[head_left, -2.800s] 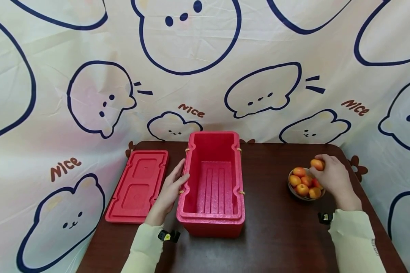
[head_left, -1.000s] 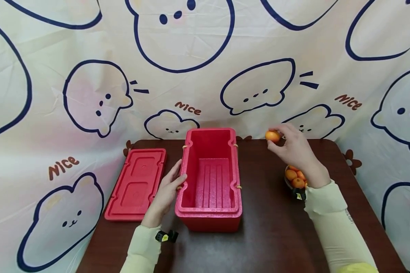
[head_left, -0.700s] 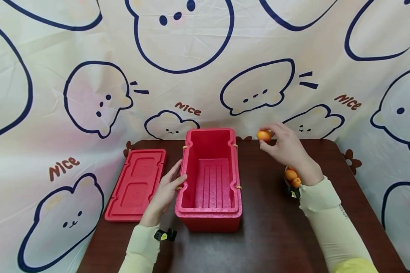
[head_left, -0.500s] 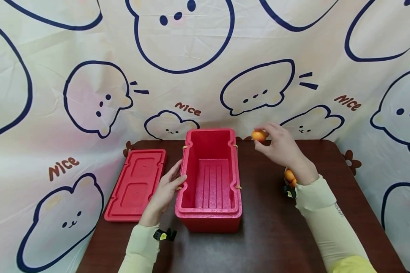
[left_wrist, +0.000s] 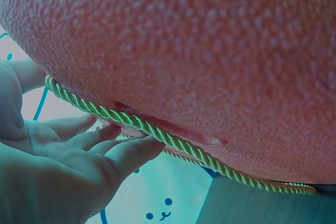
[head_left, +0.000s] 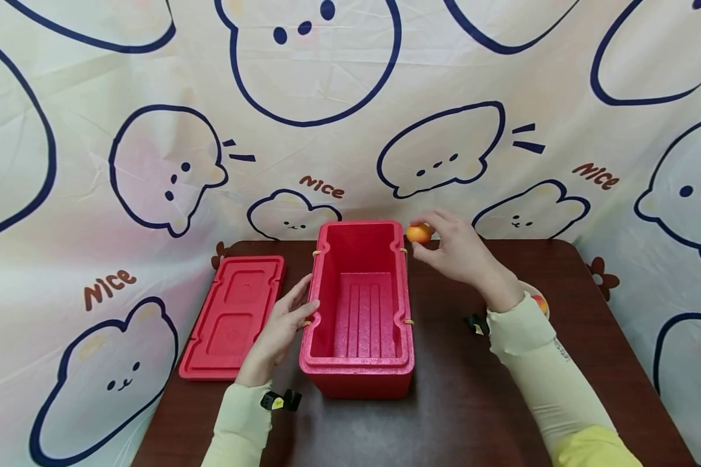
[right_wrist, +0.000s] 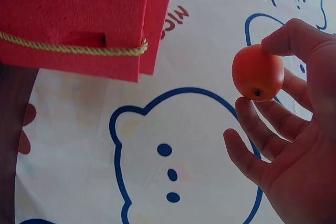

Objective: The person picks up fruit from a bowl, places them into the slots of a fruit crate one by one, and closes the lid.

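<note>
Your right sleeve (head_left: 522,334), lower right, covers most of one bowl (head_left: 529,287), so the fruit inside (head_left: 539,303) cannot be counted.
Your left hand (head_left: 279,327) grips one red box (head_left: 356,386), lower centre; one red lid (head_left: 233,318) lies lower left; your right hand (head_left: 460,253) pinches one orange fruit (head_left: 418,233) near the box, before one patterned cloth (head_left: 359,159).

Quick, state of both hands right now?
Left hand: open, touching the side of the red box.
Right hand: closed, holding one orange fruit between thumb and fingers.

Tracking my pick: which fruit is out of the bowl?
The one pinched in the right hand; the other fruit in view, partly hidden by the sleeve, sits in the bowl.
</note>
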Available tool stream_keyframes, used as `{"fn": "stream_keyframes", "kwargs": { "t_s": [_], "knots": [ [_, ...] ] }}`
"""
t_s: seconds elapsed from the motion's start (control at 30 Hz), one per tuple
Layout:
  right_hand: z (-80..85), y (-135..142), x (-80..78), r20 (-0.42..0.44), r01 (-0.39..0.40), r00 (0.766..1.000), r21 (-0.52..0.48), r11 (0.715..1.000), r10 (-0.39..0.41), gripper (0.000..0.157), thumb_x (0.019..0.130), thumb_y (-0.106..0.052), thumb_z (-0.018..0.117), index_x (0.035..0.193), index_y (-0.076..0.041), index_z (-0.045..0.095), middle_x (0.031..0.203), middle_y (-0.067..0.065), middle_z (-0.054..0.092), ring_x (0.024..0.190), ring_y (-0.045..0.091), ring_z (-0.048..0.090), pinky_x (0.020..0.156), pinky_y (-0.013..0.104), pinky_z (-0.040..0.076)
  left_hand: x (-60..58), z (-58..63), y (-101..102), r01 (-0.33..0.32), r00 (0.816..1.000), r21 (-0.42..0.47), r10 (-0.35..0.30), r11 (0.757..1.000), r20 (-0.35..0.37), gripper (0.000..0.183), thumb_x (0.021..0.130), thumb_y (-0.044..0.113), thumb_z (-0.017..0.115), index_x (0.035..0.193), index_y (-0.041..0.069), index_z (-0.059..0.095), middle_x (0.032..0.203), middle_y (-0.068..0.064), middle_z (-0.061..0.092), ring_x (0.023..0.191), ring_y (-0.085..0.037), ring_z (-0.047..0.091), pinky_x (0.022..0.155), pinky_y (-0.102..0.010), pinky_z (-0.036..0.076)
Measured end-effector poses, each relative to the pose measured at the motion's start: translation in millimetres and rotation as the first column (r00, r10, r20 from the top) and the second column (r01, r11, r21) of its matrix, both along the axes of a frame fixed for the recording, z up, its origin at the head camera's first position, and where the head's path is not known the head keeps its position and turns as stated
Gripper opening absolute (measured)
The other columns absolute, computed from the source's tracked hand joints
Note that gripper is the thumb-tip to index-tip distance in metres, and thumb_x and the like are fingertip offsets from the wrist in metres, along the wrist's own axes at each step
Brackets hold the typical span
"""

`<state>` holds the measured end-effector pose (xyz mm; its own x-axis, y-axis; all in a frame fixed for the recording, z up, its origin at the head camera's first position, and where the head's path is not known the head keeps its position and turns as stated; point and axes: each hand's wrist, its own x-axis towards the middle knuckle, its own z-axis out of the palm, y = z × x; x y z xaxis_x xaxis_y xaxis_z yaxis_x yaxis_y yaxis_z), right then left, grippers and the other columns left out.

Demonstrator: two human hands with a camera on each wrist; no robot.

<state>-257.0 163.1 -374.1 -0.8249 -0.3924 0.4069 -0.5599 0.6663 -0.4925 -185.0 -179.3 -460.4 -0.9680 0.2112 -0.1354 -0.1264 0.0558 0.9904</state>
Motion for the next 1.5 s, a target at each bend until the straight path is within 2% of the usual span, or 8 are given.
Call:
{"fn": "stream_keyframes", "kwargs": {
  "t_s": [0.27, 0.53, 0.87, 1.03, 1.5],
  "knots": [
    [0.9, -13.3, 0.9, 0.004, -0.048, 0.999, 0.017, 0.999, 0.048, 0.041, 0.085, -0.016, 0.082, 0.122, -0.009, 0.066, 0.121, 0.008, 0.061, 0.106, 0.023, 0.058, 0.083, 0.039, 0.060, 0.9, -1.5, -0.2, 0.008, 1.000, 0.008, -0.008, 1.000, -0.001, 0.070, 0.099, 0.021, 0.063, 0.160, 0.020, 0.029, 0.161, -0.008, 0.034, 0.139, -0.036, 0.044, 0.096, -0.046, 0.054],
    [3.7, -23.7, 1.7, 0.055, -0.083, 0.995, 0.034, 0.996, 0.081, 0.046, 0.084, -0.014, 0.081, 0.126, -0.010, 0.063, 0.126, 0.008, 0.059, 0.108, 0.023, 0.058, 0.083, 0.038, 0.060, 1.2, -3.1, -0.5, 0.007, 1.000, 0.008, -0.007, 1.000, -0.006, 0.070, 0.099, 0.022, 0.063, 0.160, 0.021, 0.030, 0.161, -0.008, 0.034, 0.139, -0.036, 0.045, 0.096, -0.046, 0.054],
    [6.4, -33.7, -0.7, 0.072, -0.139, 0.988, 0.029, 0.990, 0.137, 0.047, 0.084, -0.013, 0.081, 0.127, -0.011, 0.062, 0.129, 0.006, 0.058, 0.106, 0.020, 0.059, 0.083, 0.038, 0.060, 0.2, -0.6, -0.4, 0.013, 1.000, 0.018, -0.012, 1.000, -0.018, 0.070, 0.099, 0.022, 0.063, 0.160, 0.021, 0.029, 0.162, -0.007, 0.033, 0.139, -0.036, 0.045, 0.096, -0.046, 0.054],
    [7.2, -38.9, 0.0, 0.072, -0.141, 0.988, 0.057, 0.988, 0.137, 0.050, 0.080, -0.015, 0.083, 0.126, -0.012, 0.063, 0.128, 0.005, 0.058, 0.104, 0.017, 0.058, 0.081, 0.032, 0.060, -0.1, -1.5, -0.3, 0.012, 1.000, 0.015, -0.011, 1.000, -0.014, 0.070, 0.099, 0.022, 0.062, 0.160, 0.020, 0.029, 0.162, -0.008, 0.033, 0.139, -0.036, 0.045, 0.096, -0.045, 0.054],
    [7.2, -49.9, 2.0, 0.168, -0.164, 0.974, 0.073, 0.984, 0.150, 0.051, 0.079, -0.014, 0.084, 0.125, -0.014, 0.063, 0.128, 0.004, 0.058, 0.107, 0.018, 0.057, 0.082, 0.033, 0.060, 0.4, 0.7, 0.2, 0.019, 1.000, 0.015, -0.019, 1.000, -0.005, 0.070, 0.099, 0.021, 0.062, 0.160, 0.021, 0.028, 0.162, -0.007, 0.032, 0.139, -0.037, 0.045, 0.096, -0.046, 0.054]
  ]
}}
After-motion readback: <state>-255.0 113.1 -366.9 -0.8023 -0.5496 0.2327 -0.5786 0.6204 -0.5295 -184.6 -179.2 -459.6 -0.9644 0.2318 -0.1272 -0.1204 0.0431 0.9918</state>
